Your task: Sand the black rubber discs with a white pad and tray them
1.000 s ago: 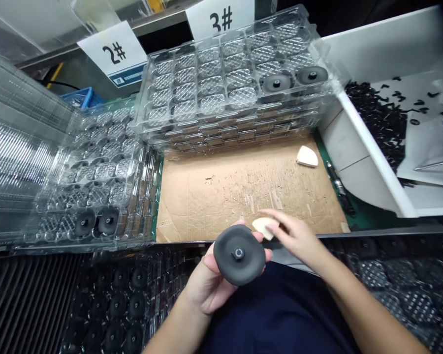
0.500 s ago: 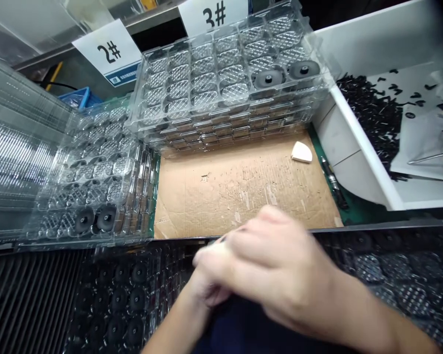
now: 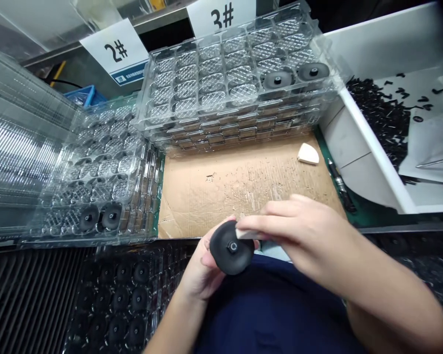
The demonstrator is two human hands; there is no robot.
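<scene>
My left hand (image 3: 203, 265) is closed around the edge of a round black disc (image 3: 225, 260) with a small metal-looking hub at its middle, its face turned up toward me. My right hand (image 3: 295, 226) pinches a white block (image 3: 249, 234), perhaps an eraser or sponge piece, whose end touches the upper right of the disc. Both hands are just in front of the cardboard sheet (image 3: 221, 196). A second white piece (image 3: 308, 154), wedge-shaped, lies at the sheet's back right.
Stacked clear trays (image 3: 236, 105) stand behind the cardboard, with two black discs in the top one. More clear trays (image 3: 96, 157) are at the left. A pen (image 3: 340, 186) lies beside a white bin (image 3: 380, 152) of small black parts. Dark trays (image 3: 118, 297) hold discs below.
My hands were overlapped and blurred, with the right covering the left. Now the right has shifted right and the black disc and white block show. The view has moved slightly.
</scene>
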